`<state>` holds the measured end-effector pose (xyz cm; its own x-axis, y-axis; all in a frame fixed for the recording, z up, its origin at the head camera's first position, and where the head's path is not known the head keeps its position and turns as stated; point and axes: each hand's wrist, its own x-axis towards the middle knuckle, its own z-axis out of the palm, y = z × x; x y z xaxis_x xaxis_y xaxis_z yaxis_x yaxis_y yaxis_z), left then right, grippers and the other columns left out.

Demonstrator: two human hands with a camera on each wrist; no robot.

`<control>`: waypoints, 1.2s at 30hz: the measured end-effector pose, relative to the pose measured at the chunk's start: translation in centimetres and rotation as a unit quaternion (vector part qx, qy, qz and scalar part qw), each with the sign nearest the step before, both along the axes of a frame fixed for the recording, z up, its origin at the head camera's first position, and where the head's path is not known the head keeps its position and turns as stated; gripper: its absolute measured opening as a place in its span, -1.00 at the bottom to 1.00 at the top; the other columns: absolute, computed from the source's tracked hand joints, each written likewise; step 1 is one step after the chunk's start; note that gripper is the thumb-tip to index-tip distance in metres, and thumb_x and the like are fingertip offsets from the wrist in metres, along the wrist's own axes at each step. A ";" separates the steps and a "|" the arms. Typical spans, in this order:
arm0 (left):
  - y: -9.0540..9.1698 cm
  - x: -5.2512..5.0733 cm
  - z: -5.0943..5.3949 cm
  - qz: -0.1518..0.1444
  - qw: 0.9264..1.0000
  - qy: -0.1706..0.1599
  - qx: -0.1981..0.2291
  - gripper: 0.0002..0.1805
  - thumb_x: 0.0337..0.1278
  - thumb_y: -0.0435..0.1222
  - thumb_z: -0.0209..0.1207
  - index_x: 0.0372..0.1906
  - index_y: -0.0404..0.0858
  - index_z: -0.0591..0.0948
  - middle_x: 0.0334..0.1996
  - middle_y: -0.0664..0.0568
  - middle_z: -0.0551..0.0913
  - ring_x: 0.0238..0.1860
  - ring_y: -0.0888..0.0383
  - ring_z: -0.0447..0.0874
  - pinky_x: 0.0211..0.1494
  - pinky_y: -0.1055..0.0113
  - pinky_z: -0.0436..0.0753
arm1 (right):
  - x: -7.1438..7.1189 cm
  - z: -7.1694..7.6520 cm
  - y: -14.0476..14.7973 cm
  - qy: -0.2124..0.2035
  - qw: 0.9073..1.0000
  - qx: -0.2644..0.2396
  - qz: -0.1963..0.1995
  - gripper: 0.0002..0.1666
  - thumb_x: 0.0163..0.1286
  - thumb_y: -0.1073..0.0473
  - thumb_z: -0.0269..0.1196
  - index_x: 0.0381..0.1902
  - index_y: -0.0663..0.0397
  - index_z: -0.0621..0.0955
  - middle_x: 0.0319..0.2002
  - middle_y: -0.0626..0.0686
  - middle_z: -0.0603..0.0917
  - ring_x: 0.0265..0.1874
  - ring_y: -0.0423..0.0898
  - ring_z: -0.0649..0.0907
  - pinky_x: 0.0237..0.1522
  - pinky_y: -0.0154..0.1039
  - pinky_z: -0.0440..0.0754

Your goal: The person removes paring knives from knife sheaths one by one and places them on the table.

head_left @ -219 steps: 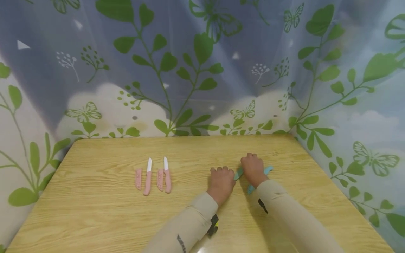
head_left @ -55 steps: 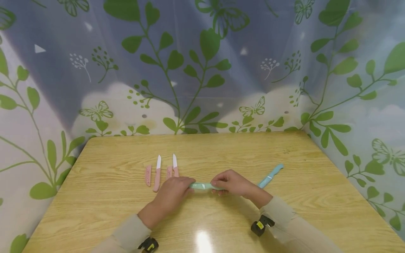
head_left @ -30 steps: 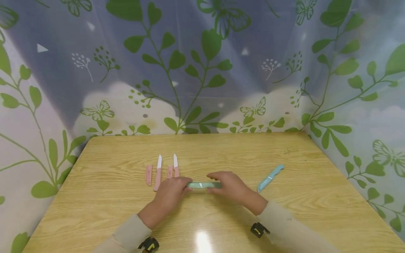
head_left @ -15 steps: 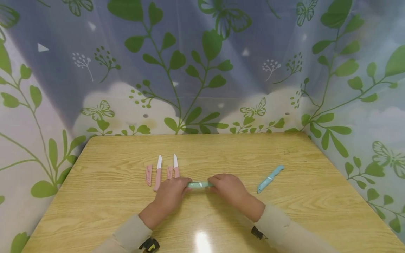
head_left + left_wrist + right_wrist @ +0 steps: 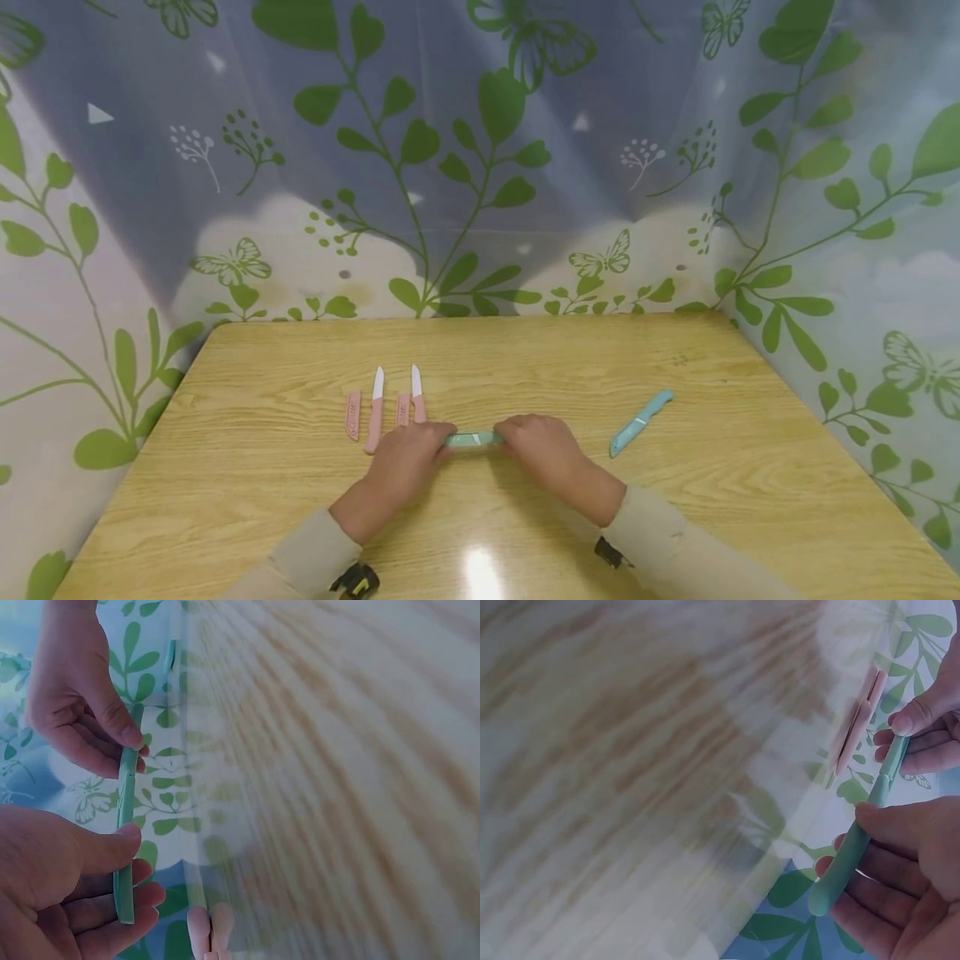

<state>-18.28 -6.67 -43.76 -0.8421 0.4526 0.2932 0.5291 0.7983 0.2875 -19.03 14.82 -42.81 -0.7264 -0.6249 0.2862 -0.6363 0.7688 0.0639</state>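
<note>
Right now, I have the left grip [image 5: 408, 454] pinching the sheathed end of one green knife [image 5: 471, 439] between thumb and fingers, and the right grip [image 5: 547, 450] pinching its handle likewise. The knife lies level between them, seemingly lifted just above the counter [image 5: 525, 362]. From the head view both grips show their backs, and two forearms in beige sleeves [image 5: 667, 533] angle inward from the near side. Further out, beside my left grip, I count two pink knives [image 5: 374, 425] with bare white blades pointing away, and two pink sheaths [image 5: 352, 415], one left of each knife. Well apart, on the right, rests one blue knife [image 5: 642, 422], sheathed. Behind hangs leaf-print cloth [image 5: 480, 200].
</note>
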 end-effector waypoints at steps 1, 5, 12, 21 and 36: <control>0.0 0.0 0.0 0.000 1.000 -0.001 -0.001 -0.92 0.14 -0.28 0.31 -0.27 -0.16 0.66 -0.38 0.09 0.72 -0.49 0.26 0.54 -0.50 0.34 0.52 | 0.0 0.0 0.0 0.001 1.000 0.000 -0.002 -0.85 0.16 0.24 0.44 -0.31 0.05 0.67 -0.33 -0.04 0.75 -0.40 -0.10 0.72 -0.47 -0.28 0.63; 0.0 0.0 0.0 0.006 1.000 -0.006 0.000 -0.87 0.16 -0.30 0.29 -0.18 -0.19 0.67 -0.29 0.05 0.75 -0.36 0.18 0.68 -0.37 0.27 0.62 | 0.0 0.1 0.1 0.001 1.000 -0.005 -0.004 -0.84 0.15 0.25 0.43 -0.28 0.06 0.68 -0.31 -0.03 0.76 -0.38 -0.09 0.73 -0.45 -0.26 0.64; 0.0 0.0 0.0 0.002 1.000 0.004 -0.008 -0.83 0.10 -0.29 0.33 -0.18 -0.18 0.68 -0.31 0.05 0.75 -0.38 0.17 0.69 -0.41 0.28 0.60 | -0.1 -0.1 0.4 -0.002 1.000 -0.010 -0.016 -0.84 0.16 0.26 0.42 -0.27 0.02 0.69 -0.29 -0.06 0.76 -0.34 -0.10 0.73 -0.43 -0.24 0.65; 0.1 0.2 0.0 0.002 1.000 -0.001 -0.020 -0.80 0.09 -0.27 0.33 -0.15 -0.17 0.69 -0.30 0.04 0.76 -0.40 0.17 0.68 -0.48 0.30 0.58 | 0.0 -0.5 0.7 -0.002 1.000 -0.016 -0.009 -0.82 0.13 0.25 0.44 -0.29 0.01 0.67 -0.31 -0.08 0.76 -0.35 -0.12 0.73 -0.45 -0.26 0.64; 0.1 0.3 0.3 -0.016 0.999 0.000 -0.033 -0.83 0.09 -0.26 0.33 -0.19 -0.16 0.69 -0.33 0.06 0.76 -0.44 0.21 0.66 -0.48 0.34 0.57 | 0.0 -0.8 1.0 -0.003 1.000 -0.015 -0.004 -0.80 0.12 0.27 0.44 -0.27 0.02 0.67 -0.31 -0.07 0.76 -0.34 -0.10 0.73 -0.39 -0.23 0.66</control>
<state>-18.00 -6.57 -43.47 -0.8276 0.4968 0.2613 0.5538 0.7987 0.2353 -19.07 15.80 -43.56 -0.7330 -0.6105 0.3000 -0.6306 0.7752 0.0367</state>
